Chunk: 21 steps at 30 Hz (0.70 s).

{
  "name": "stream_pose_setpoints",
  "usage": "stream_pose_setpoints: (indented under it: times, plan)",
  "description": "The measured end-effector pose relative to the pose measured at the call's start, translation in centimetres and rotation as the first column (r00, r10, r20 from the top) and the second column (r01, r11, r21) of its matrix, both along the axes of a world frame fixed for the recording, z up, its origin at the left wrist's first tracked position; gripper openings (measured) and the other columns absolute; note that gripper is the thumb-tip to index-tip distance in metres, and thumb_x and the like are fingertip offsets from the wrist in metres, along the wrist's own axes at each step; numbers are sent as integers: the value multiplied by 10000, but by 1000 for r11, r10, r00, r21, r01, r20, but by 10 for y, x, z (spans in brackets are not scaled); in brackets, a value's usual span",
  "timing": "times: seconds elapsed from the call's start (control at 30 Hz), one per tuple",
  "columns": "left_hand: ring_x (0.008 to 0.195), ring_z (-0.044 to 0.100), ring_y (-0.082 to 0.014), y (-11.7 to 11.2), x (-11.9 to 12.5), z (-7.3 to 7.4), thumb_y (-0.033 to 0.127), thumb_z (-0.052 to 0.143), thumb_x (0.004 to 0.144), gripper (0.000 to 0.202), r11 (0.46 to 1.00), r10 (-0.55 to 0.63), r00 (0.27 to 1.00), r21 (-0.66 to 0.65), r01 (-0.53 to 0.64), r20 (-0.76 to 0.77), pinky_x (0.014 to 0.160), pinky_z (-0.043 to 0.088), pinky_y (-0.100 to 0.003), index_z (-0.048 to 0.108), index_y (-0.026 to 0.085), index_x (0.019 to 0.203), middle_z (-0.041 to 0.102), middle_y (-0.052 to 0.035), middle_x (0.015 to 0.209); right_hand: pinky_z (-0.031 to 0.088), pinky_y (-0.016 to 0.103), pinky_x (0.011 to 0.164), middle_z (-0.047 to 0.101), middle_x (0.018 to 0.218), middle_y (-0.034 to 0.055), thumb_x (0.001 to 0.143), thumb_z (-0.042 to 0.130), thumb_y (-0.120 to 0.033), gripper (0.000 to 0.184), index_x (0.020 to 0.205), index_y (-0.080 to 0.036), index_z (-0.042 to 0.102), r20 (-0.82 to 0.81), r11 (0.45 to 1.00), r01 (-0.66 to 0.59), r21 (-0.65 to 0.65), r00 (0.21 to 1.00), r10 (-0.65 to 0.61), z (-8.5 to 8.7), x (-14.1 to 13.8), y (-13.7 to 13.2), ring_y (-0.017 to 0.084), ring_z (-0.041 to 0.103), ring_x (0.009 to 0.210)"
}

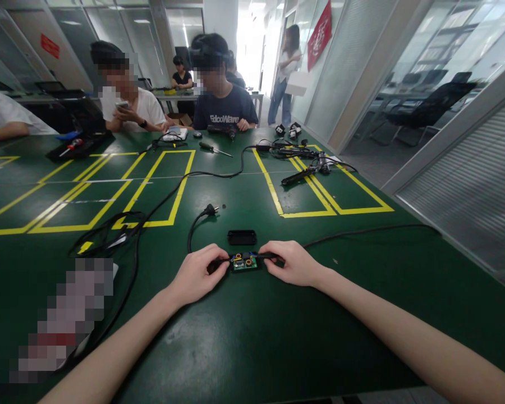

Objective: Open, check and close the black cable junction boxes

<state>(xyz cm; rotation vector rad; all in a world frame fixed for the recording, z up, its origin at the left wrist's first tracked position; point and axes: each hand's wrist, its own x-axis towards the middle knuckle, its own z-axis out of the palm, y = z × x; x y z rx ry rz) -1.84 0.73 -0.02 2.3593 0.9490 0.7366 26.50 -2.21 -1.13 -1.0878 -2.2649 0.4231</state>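
Note:
A small green circuit board (244, 262) with copper-wound coils lies in a black open case on the table before me. Black cables run out of it on both sides. My left hand (202, 273) pinches the cable at the board's left end; that cable loops back to a black plug (211, 210). On the other side, my right hand (292, 264) pinches the right-hand cable (370, 229), which trails off toward the table's right edge. Just beyond the board rests a black case half (242, 237), its hollow side up.
Green table (219, 348) with yellow tape outlines. A tangled black cable (109, 235) and a blurred-out long object (67, 320) lie at left. Farther off are a screwdriver (214, 149), black tripod-like gear (307, 168) and an open toolbox (82, 147). Several people are across the table and beyond.

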Motion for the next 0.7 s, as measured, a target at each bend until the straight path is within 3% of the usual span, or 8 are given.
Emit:
stream_pose_setpoints:
  times: [0.37, 0.5, 0.7]
  plan:
    - [871, 658, -200, 3, -1, -2, 230, 574, 990, 146, 998, -25, 999, 52, 23, 30, 788, 529, -314, 718, 211, 971, 713, -42, 907, 512, 280, 671, 700, 880, 58, 939, 588, -187, 87, 980, -188, 664, 15, 991, -14, 136, 1000, 12, 1, 0, 2, 181, 665, 765]
    - [897, 651, -211, 6, -1, -3, 240, 570, 995, 153, 999, 4, 1000, 49, -5, 27, 819, 536, -332, 720, 212, 981, 716, -46, 919, 542, 298, 710, 721, 934, 70, 941, 624, -216, 147, 1080, -189, 665, 26, 988, -5, 153, 1000, 1, 0, 0, 2, 197, 686, 820]
    - [914, 647, -215, 8, -2, -1, 262, 558, 1001, 175, 1000, -4, 1000, 18, 4, 5, 850, 543, -347, 725, 213, 989, 719, -52, 931, 554, 307, 735, 730, 955, 77, 964, 667, -263, 132, 1076, -198, 689, 39, 990, -43, 135, 999, 38, -1, 4, 6, 209, 705, 856]
